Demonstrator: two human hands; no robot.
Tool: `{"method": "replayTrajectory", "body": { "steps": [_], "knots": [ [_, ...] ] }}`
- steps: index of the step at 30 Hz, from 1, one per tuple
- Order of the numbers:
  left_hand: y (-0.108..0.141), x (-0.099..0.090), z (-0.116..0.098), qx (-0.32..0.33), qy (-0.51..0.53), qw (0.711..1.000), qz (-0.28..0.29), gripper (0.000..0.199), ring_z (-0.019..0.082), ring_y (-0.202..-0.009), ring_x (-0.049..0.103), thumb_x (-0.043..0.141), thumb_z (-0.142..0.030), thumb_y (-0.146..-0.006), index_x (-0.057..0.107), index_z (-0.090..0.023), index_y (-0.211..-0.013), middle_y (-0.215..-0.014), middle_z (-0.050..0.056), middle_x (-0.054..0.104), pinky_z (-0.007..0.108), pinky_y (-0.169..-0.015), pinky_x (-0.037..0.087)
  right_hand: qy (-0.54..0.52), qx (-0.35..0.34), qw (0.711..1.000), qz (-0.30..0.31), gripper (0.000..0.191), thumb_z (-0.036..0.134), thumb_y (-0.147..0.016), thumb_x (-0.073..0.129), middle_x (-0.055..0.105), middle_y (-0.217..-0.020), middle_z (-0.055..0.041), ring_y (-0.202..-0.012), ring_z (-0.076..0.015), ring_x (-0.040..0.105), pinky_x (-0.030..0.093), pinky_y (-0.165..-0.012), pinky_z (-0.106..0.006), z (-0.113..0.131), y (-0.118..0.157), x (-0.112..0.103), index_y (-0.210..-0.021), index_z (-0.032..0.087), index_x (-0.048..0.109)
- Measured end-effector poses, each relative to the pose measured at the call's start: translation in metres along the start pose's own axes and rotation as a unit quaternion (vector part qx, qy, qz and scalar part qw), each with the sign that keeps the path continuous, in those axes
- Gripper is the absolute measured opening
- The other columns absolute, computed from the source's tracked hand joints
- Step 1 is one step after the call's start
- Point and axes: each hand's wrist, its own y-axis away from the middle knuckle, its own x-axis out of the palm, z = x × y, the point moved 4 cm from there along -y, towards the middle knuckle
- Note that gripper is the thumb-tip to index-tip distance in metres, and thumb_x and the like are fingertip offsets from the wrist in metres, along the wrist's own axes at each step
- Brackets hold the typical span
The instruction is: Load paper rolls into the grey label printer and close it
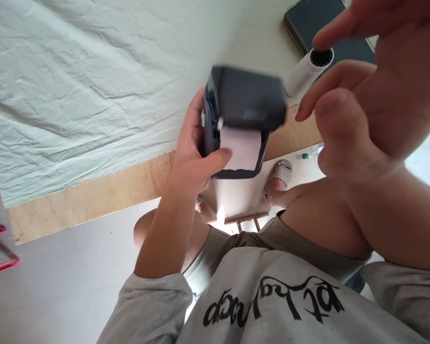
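Item one: dark device (245, 112), one, boxy, with its lid (252, 91) raised and blurred, and a white paper roll (245, 148) seated in the bay. We find it above the near edge of the desk (129, 184), in front of the person and left of the right hand, a gap between them. Its long axis appears to run away from the body, slightly tilted.

Item two: left hand (193, 165), the nearer, closed about the device's left side; the thumb lies over the paper's edge, though we cannot tell whether it presses.

Item three: right hand (387, 95), raised, fingers spread and thumb apart, nothing visibly gripped. Its index fingertip overlaps a white cylinder (301, 79); we cannot tell whether they touch.

Item four: dark flat case (308, 21), beside the cylinder, partly hidden by the right hand.
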Motion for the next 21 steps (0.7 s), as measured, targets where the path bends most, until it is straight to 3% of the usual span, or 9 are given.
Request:
{"method": "replayTrajectory", "body": {
  "steps": [2,4,7,9,12,16,21],
  "knots": [
    [0.0,0.0,0.001,-0.005,0.001,1.0,-0.005,0.058,0.025,-0.104,0.061,0.072,-0.022,-0.062,0.056,-0.031,-0.117,-0.113,0.004,0.06,0.035,-0.085,0.052,0.109,-0.094,0.989,-0.043,0.035,0.037,-0.086,0.046,0.038,-0.133,0.005,-0.126,-0.0196,0.043,0.049,-0.064,-0.025,0.011,0.0,-0.002,-0.121,0.037,0.041],
    [-0.001,0.001,0.002,0.001,0.015,1.0,-0.003,0.06,0.026,-0.108,0.06,0.072,-0.024,-0.061,0.055,-0.031,-0.118,-0.112,0.003,0.06,0.037,-0.088,0.052,0.199,-0.149,0.967,-0.047,0.032,0.03,-0.086,0.045,0.045,-0.127,-0.0013,-0.11,-0.0148,0.052,0.051,-0.062,-0.023,0.014,-0.002,0.001,-0.118,0.026,0.046],
    [0.0,0.007,0.001,0.028,0.043,0.999,-0.002,0.052,0.027,-0.11,0.061,0.071,-0.035,-0.067,0.054,-0.029,-0.116,-0.108,0.004,0.061,0.038,-0.089,0.052,0.204,-0.11,0.973,0.006,0.04,0.035,-0.089,0.043,0.044,-0.135,-0.0017,-0.079,-0.0038,0.056,0.054,-0.068,-0.023,0.002,-0.01,0.009,-0.128,0.025,0.037],
    [0.001,0.011,0.0,0.026,0.047,0.998,-0.023,0.041,0.028,-0.116,0.059,0.066,-0.045,-0.076,0.055,-0.028,-0.112,-0.107,0.005,0.063,0.039,-0.093,0.052,0.188,-0.085,0.978,0.04,0.048,0.042,-0.089,0.045,0.046,-0.133,-0.0023,-0.069,-0.0012,0.054,0.054,-0.073,-0.025,-0.008,-0.013,0.014,-0.132,0.026,0.032],
    [0.003,0.015,-0.003,-0.004,0.039,0.998,-0.049,0.031,0.028,-0.125,0.054,0.057,-0.051,-0.084,0.056,-0.027,-0.104,-0.106,0.006,0.066,0.039,-0.093,0.053,0.135,-0.074,0.985,0.077,0.057,0.047,-0.087,0.049,0.049,-0.125,-0.0041,-0.068,-0.0028,0.052,0.053,-0.066,-0.023,-0.017,-0.015,0.02,-0.135,0.025,0.028],
    [0.002,0.016,-0.004,-0.014,0.037,0.999,-0.036,0.028,0.028,-0.126,0.055,0.055,-0.048,-0.086,0.057,-0.025,-0.101,-0.102,0.006,0.067,0.036,-0.087,0.056,0.058,-0.028,0.992,0.11,0.062,0.049,-0.084,0.053,0.043,-0.129,-0.0052,-0.067,-0.0025,0.053,0.049,-0.048,-0.017,-0.023,-0.018,0.023,-0.134,0.028,0.025],
    [0.001,0.013,0.0,-0.009,0.059,0.998,-0.036,0.025,0.026,-0.12,0.059,0.052,-0.045,-0.089,0.059,-0.023,-0.098,-0.091,0.005,0.066,0.035,-0.08,0.059,0.087,-0.022,0.991,0.1,0.061,0.048,-0.083,0.056,0.047,-0.125,-0.0045,-0.065,-0.0025,0.056,0.046,-0.045,-0.014,-0.025,-0.02,0.022,-0.133,0.03,0.027]
  ]
}}
